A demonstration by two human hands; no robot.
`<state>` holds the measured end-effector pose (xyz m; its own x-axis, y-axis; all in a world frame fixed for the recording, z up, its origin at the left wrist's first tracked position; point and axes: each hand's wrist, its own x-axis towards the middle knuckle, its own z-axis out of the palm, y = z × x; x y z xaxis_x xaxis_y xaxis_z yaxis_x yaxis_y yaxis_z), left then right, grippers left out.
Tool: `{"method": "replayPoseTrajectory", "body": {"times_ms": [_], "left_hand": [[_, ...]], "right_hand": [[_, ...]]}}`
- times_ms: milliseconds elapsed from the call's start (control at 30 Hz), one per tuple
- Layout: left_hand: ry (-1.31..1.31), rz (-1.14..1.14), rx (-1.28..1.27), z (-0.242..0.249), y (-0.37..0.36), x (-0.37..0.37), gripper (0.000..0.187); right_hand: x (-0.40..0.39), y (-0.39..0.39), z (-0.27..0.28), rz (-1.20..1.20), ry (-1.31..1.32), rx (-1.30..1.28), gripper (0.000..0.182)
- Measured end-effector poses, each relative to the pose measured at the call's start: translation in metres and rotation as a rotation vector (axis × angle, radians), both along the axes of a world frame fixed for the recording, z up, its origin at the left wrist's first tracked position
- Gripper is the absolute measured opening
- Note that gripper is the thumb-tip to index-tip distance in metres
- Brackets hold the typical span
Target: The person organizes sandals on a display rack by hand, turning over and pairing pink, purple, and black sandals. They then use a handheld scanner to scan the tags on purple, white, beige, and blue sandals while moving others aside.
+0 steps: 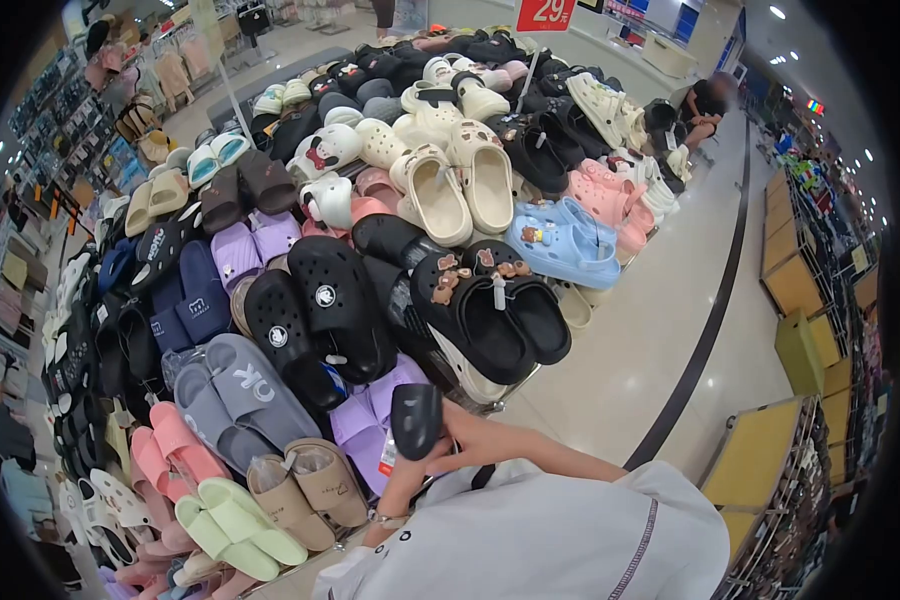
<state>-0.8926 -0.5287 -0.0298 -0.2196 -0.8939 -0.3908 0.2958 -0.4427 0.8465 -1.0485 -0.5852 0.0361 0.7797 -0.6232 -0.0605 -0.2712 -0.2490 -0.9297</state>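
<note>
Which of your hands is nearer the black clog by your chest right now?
Left. The left hand grips the black clog from below, with a watch at its wrist. The right hand isn't clearly visible; only a forearm reaches toward the clog from the right.

The black clog (pixel 416 418) gripped in the person's hand (pixel 440 437) looks like smooth moulded foam-plastic with a dull sheen, as do the cream clogs (pixel 460 185) and the pale-blue clog (pixel 567 243) in the heap. The grey slides (pixel 232 398) look matt and rubbery. The floor (pixel 660 320) is glossy tile, and the white sleeve (pixel 560 540) is plain matt cloth.
</note>
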Motion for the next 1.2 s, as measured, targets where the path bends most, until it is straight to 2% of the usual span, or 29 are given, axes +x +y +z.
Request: {"method": "replayPoseTrajectory", "body": {"times_ms": [67,100,133,167,200,233,267,333,367,433,467,533,567,600,700,767,800,833,867,900,933,967,1000,1033,1067,1100,1133,1200], "left_hand": [[0.148,0.141,-0.06,0.007,-0.009,-0.002,0.024],[0.254,0.205,-0.135,0.025,-0.016,-0.005,0.022],[0.346,0.255,-0.084,0.026,-0.019,-0.005,0.021],[0.364,0.302,-0.128,0.028,-0.021,-0.005,0.022],[0.381,0.35,-0.171,0.029,-0.024,-0.006,0.023],[0.378,0.387,-0.181,0.029,-0.026,-0.008,0.024],[0.374,0.396,-0.186,0.03,-0.028,-0.013,0.024],[0.384,0.464,-0.215,0.032,-0.032,-0.025,0.025],[0.417,0.508,-0.227,0.032,-0.034,-0.034,0.026],[0.368,0.582,-0.331,0.031,-0.038,-0.055,0.028],[0.307,0.627,-0.368,0.034,-0.041,-0.067,0.029],[0.199,0.715,-0.387,0.034,-0.045,-0.09,0.03],[0.107,0.764,-0.393,0.034,-0.043,-0.102,0.031],[0.094,0.795,-0.384,0.036,-0.041,-0.112,0.031],[-0.044,0.928,-0.501,0.05,-0.029,-0.131,0.032],[-0.076,1.042,-0.634,0.067,-0.025,-0.133,0.033],[0.024,1.097,-0.643,0.077,-0.022,-0.132,0.033],[0.144,1.069,-0.711,0.091,-0.023,-0.132,0.03],[0.237,1.087,-0.742,0.102,-0.026,-0.128,0.027],[0.305,1.072,-0.752,0.113,-0.034,-0.123,0.025],[0.299,1.086,-0.713,0.129,-0.048,-0.121,0.024],[0.32,1.09,-0.668,0.14,-0.066,-0.117,0.025],[0.321,0.966,-0.691,0.143,-0.083,-0.109,0.029],[0.331,0.931,-0.606,0.141,-0.1,-0.099,0.035],[0.136,0.977,-0.429,0.146,-0.124,-0.097,0.042],[0.058,0.964,-0.318,0.163,-0.155,-0.107,0.043],[0.077,0.789,-0.407,0.147,-0.185,-0.096,0.043],[0.023,0.693,-0.302,0.144,-0.237,-0.102,0.039]], "right_hand": [[-0.02,-0.02,0.014,0.074,0.013,-0.199,0.068],[-0.03,-0.041,0.029,0.011,-0.002,-0.235,0.061],[-0.04,-0.064,0.043,-0.053,-0.018,-0.266,0.055],[-0.049,-0.09,0.035,-0.256,-0.172,-0.154,0.042],[-0.057,-0.113,0.05,-0.439,-0.2,-0.274,0.04],[-0.066,-0.149,0.025,-0.716,-0.309,-0.028,0.04],[-0.076,-0.186,0.02,-0.855,-0.405,-0.041,0.045],[-0.096,-0.265,-0.001,-1.023,-0.303,-0.121,0.058],[-0.099,-0.293,-0.013,-0.992,-0.308,-0.121,0.058],[-0.099,-0.344,-0.028,-0.954,0.179,-0.468,0.078],[-0.093,-0.359,-0.025,-0.917,0.163,-0.474,0.078],[-0.072,-0.376,-0.031,-0.876,0.298,-0.481,0.094],[-0.064,-0.379,-0.025,-0.875,0.303,-0.426,0.095],[-0.058,-0.387,-0.026,-0.842,0.3,-0.417,0.095],[-0.041,-0.397,-0.032,-0.966,0.376,-0.386,0.09],[-0.042,-0.402,-0.041,-0.876,0.363,-0.401,0.091],[-0.045,-0.404,-0.045,-0.818,0.357,-0.427,0.092],[-0.046,-0.407,-0.053,-0.917,0.287,-0.483,0.078],[-0.051,-0.409,-0.054,-0.899,0.288,-0.478,0.078],[-0.057,-0.411,-0.051,-0.821,0.215,-0.368,0.07],[-0.061,-0.412,-0.047,-0.744,0.143,-0.262,0.063],[-0.065,-0.407,-0.04,-0.748,0.132,-0.306,0.054],[-0.067,-0.406,-0.037,-0.738,0.134,-0.308,0.054],[-0.069,-0.406,-0.036,-0.752,0.096,-0.285,0.055],[-0.072,-0.406,-0.034,-0.767,0.06,-0.262,0.056],[-0.076,-0.405,-0.032,-0.757,0.063,-0.264,0.056],[-0.079,-0.403,-0.028,-0.786,-0.03,-0.195,0.053],[-0.084,-0.399,-0.022,-0.807,-0.126,-0.129,0.051]]}}
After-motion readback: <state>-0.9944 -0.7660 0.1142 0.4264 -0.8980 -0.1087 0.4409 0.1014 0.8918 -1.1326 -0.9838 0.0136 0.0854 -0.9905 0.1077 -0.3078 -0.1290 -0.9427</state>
